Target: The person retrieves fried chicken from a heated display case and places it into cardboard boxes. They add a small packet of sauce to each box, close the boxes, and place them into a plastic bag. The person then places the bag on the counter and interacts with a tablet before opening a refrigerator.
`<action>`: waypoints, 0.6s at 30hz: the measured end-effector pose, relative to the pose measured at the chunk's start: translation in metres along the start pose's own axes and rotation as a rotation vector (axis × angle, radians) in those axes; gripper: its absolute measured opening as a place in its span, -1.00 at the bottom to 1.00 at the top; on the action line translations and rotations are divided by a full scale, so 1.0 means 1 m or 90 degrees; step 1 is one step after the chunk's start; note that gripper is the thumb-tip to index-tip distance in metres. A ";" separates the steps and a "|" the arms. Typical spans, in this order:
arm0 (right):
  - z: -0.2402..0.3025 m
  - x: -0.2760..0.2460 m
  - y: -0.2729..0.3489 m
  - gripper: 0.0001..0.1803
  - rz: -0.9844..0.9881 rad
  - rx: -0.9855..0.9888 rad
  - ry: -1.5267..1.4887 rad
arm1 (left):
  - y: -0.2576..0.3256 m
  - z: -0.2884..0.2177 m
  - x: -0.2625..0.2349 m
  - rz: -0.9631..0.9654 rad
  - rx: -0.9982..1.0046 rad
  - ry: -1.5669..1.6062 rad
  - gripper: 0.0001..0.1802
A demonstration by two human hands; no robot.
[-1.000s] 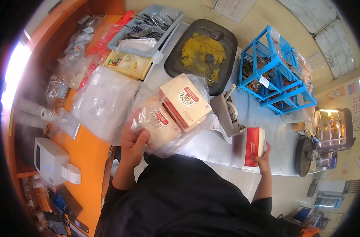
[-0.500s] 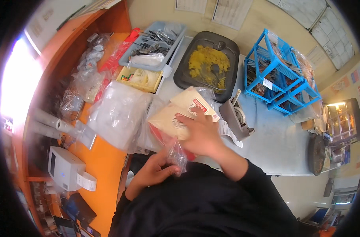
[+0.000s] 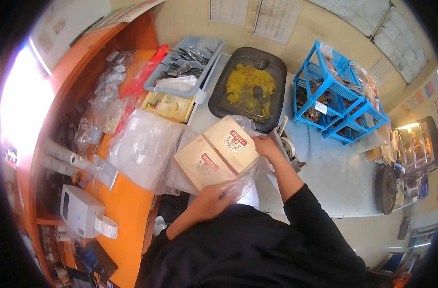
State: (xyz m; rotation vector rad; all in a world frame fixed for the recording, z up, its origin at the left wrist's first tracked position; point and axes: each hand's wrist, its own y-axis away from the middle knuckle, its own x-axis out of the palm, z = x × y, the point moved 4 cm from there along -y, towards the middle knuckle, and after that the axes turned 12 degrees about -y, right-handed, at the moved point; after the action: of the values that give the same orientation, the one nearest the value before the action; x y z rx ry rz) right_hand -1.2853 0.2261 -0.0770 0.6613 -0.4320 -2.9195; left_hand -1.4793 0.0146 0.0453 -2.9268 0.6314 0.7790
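Two cream cardboard food boxes with red-and-black print lie side by side before me, the right box (image 3: 234, 146) against the left box (image 3: 196, 165). A clear plastic bag (image 3: 250, 180) lies around their lower and right edges. My right hand (image 3: 269, 148) grips the far right corner of the right box, thumb on top. At the boxes' near edge my left hand (image 3: 211, 201) is closed on the bag's plastic, its fingertips slightly blurred.
A stack of clear bags (image 3: 144, 144) lies left, below a yellow tray (image 3: 168, 117) and a blue cutlery tray (image 3: 202, 86). Behind the boxes stands a black pan (image 3: 219, 96) of yellow food. A tape dispenser (image 3: 300, 166), blue rack (image 3: 320, 122) and white printer (image 3: 79, 211) stand around.
My right hand has moved from the box tops to the right corner. The boxes now lie flatter, with both tops showing. My left hand has shifted slightly right along the near edge.
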 end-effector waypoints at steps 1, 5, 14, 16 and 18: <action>-0.003 0.006 -0.006 -0.59 0.064 0.006 -0.004 | -0.010 -0.010 0.002 -0.023 0.011 -0.028 -0.64; -0.007 0.003 -0.019 -0.69 0.132 0.082 -0.032 | -0.034 0.005 0.009 0.022 -0.058 -0.027 -0.63; 0.068 -0.078 0.030 -0.66 -0.136 -0.237 0.297 | -0.042 0.019 0.024 -0.077 -0.046 -0.141 -0.67; 0.066 -0.054 0.040 -0.66 0.000 -0.185 0.246 | -0.040 0.023 0.027 -0.064 -0.074 -0.094 -0.67; 0.045 -0.041 0.034 -0.66 -0.025 -0.151 0.256 | -0.036 0.014 0.026 -0.026 -0.042 -0.076 -0.67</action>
State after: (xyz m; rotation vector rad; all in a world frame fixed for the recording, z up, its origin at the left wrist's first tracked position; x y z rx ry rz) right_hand -1.2668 0.2117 -0.0112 1.1889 -0.0286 -2.7070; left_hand -1.4510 0.0396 0.0185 -2.9146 0.5447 0.9789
